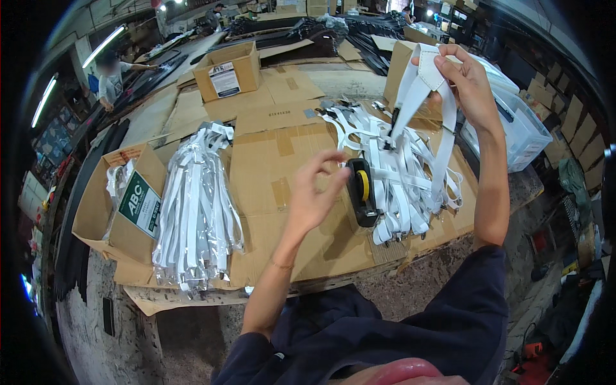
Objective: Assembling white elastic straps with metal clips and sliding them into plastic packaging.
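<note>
Raised at the upper right, my right hand [471,83] pinches a pair of white suspenders [431,72] by the stitched patch where the straps join. Its elastic straps hang down, and a dark clip shows at one end. Below it lies a tangled pile of white suspenders [401,199]. My left hand [313,192] is lifted beside a black tape dispenser [364,208] holding a yellow-cored roll. The thumb and fingers of this hand are bent and apart; I see nothing between them. Whether its fingertips touch the dispenser, I cannot tell.
Bagged white suspenders [196,205] are heaped on the left, next to an open carton [138,221]. Another carton [247,67] stands farther back. A clear plastic bin [523,138] is at the right. Flattened cardboard [263,173] covers the table. A person [112,80] works at far left.
</note>
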Available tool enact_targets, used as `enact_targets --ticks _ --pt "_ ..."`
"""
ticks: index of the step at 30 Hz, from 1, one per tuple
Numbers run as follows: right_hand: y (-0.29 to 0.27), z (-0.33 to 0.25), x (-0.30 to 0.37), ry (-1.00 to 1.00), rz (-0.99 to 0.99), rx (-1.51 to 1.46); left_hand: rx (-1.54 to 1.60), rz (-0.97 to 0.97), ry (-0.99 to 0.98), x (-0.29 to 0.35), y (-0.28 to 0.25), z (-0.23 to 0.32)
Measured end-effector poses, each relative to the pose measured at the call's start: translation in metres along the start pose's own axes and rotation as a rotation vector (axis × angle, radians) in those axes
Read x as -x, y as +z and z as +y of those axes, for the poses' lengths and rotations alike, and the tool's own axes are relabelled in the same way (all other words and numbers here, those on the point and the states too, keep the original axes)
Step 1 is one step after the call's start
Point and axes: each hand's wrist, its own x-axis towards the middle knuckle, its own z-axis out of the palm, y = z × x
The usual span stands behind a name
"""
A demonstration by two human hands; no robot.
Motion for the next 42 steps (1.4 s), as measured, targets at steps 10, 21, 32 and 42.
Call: enact_targets --ticks 10,21,32,42 --pt "0.036 -0.046 -0.018 -0.190 0.094 -0.504 -0.004 -0.048 0.105 -0.029 0.051 0.016" --pt "0.065 -0.056 -0.074 -0.227 0.147 -0.339 0.496 -0.111 -0.064 -0.026 0.032 -0.019" --pt "0.140 -0.067 -0.183 -0.391 0.081 -0.614 0.736 -0.234 -0.279 0.056 -0.029 -0.026" --pt "0.200 -0.028 -0.176 -0.227 -0.082 -0.887 0.511 -0.183 -0.652 0.108 -0.038 -0.073"
